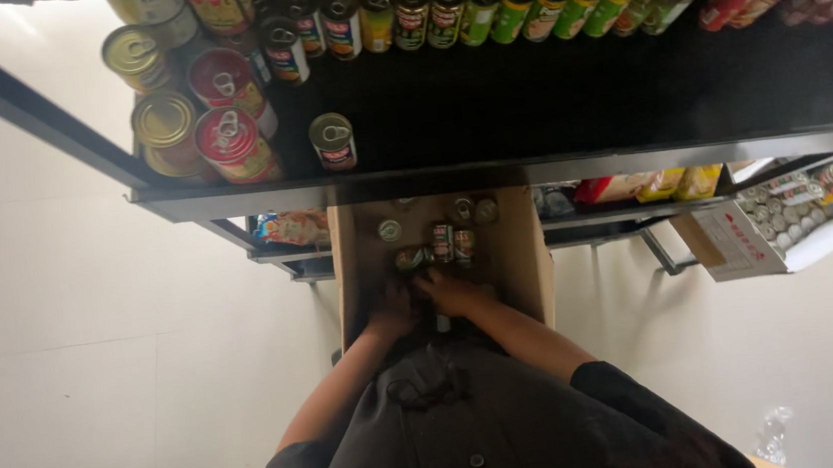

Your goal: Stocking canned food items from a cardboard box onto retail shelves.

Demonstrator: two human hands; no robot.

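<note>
The person looks straight down into an open brown cardboard box (514,256) that sits on the floor under a dark shelf (576,100). Both hands are low inside the box, side by side and almost touching.

The left hand (393,309) is down among the small cans (440,242) at the bottom of the box. Its fingers are curled, but it is too dark to tell if they are clamped on a can. The right hand (454,291) rests just beside it, with its fingers reaching to the same bunch of cans. It is also too dark to tell if this hand grips one.

The small cans stand close together in the middle of the box, just in front of the fingers. A few more stand apart near the far wall of the box.

On the shelf above, a long row of cans (517,4) stands along the back. Bigger red and gold cans (215,111) are stacked at the left end, and one single can (333,141) stands alone near the front edge.

A white box full of cans (787,222) sits on the floor to the right.
</note>
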